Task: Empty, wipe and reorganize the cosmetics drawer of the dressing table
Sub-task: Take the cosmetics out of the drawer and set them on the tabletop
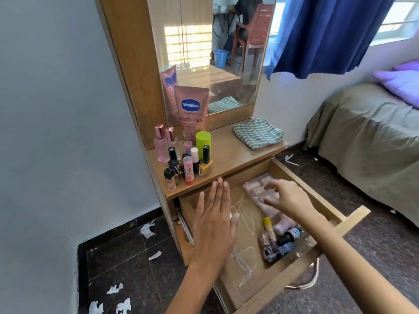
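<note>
My right hand (286,198) reaches into the open drawer (294,177), fingers curled down onto the pink palette (256,189) at the back; whether they have closed round it or only touch its top, I cannot tell. My left hand (214,223) is flat, fingers straight and pressed together, held above the drawer's left side and gripping nothing.

Progress, as I judge it: emptying is partly done. A cluster of bottles (181,159) stands on the dressing table top (233,159), at its left end, with a pink lotion tube (192,109) upright behind it against the mirror (226,64). Remaining in the drawer: the palette and a heap of small bottles (281,236) near the front right corner. The drawer floor (240,223) shows pale scribbled marks (likely chalk or powder), so wiping is not yet done. Reorganizing has not begun.

Count:
- Lotion tube: one.
- Green-capped container (203,141): one.
- Pink-capped bottles at the cluster's back left: two.
- Other small bottles on top: roughly seven; they overlap, so the figure is approximate.
- Palette: one.
- Items in the drawer heap: about five or six, too tangled to fix exactly.
- Striped folded cloth (257,133): one, lying on the right of the table top, presumably for wiping.
</note>
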